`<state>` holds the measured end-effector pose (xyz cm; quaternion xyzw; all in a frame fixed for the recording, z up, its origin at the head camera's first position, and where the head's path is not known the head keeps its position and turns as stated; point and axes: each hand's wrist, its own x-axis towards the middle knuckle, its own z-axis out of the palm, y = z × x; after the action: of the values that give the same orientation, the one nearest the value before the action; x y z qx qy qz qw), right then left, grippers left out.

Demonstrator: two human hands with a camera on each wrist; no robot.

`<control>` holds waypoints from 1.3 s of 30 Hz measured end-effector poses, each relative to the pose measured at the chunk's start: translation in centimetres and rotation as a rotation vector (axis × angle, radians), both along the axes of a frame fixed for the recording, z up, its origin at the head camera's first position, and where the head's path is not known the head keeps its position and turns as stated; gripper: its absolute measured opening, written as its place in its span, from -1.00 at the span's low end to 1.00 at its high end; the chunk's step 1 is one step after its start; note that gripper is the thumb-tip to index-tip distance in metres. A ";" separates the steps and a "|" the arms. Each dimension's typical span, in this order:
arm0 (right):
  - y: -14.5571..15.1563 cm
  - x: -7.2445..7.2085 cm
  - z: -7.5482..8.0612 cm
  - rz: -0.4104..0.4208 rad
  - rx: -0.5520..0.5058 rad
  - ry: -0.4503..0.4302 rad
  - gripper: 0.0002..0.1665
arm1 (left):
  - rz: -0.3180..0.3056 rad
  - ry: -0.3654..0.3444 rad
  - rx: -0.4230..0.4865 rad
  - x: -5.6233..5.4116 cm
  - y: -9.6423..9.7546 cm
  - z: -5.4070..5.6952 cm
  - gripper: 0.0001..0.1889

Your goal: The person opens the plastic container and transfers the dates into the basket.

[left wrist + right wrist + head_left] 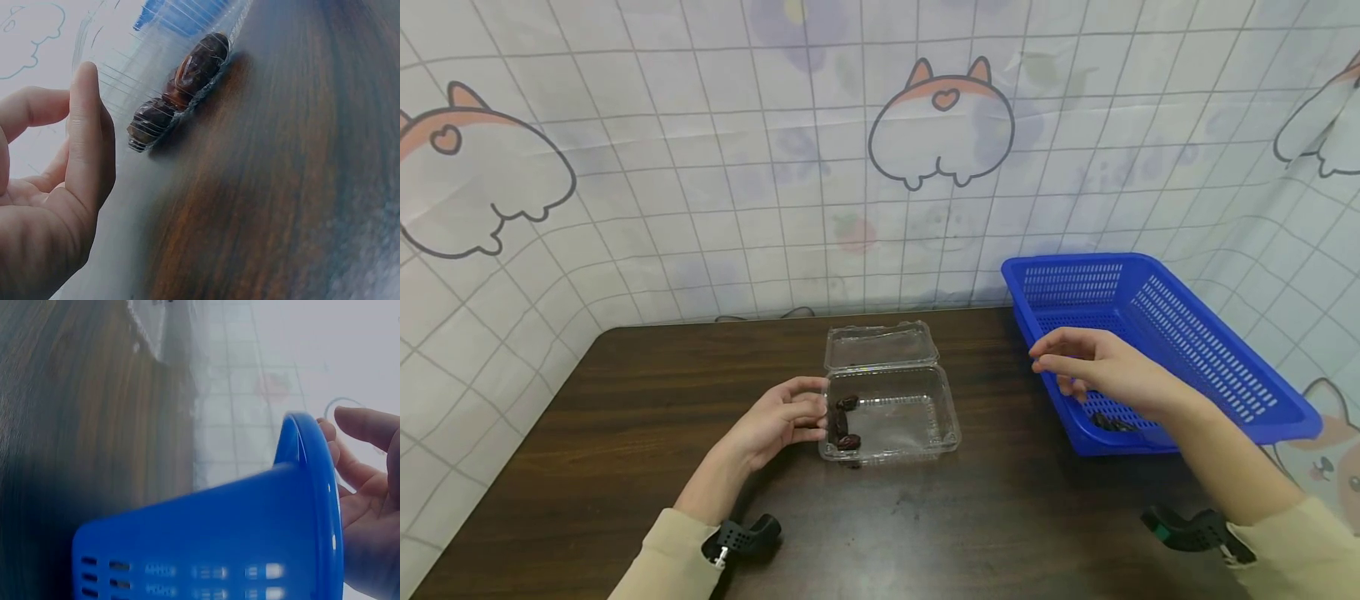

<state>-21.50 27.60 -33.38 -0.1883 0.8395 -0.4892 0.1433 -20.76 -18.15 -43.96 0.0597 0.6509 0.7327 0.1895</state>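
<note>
A clear plastic clamshell box (891, 417) stands on the table with its lid (880, 344) folded back. Several dark brown, wrinkled dates (848, 442) lie along its left side; in the left wrist view the dates (199, 65) show through the ribbed wall. My left hand (790, 417) rests its fairly straight fingers against the box's left wall. My right hand (1093, 367) hovers over the left rim of a blue plastic basket (1213, 358), fingers loosely bent. In the right wrist view nothing shows between its thumb and fingers, which are beside the basket's rim (325, 487).
Small dark pieces (1111, 422) lie on the basket's floor at its near end. The dark wooden table (647, 400) reaches back to a wall covering (760, 200) with a grid and cartoon print. A thin dark cable (797, 311) shows at the table's back edge.
</note>
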 end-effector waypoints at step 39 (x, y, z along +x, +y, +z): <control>-12.5 -1.9 -3.0 0.301 0.028 -0.158 -0.52 | -0.003 0.004 -0.008 -0.1 0.0 0.1 -0.43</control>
<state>-23.39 15.15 -36.35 -0.2709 0.7946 -0.4638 0.2831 -20.83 -18.16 -43.87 0.0615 0.6540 0.7298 0.1896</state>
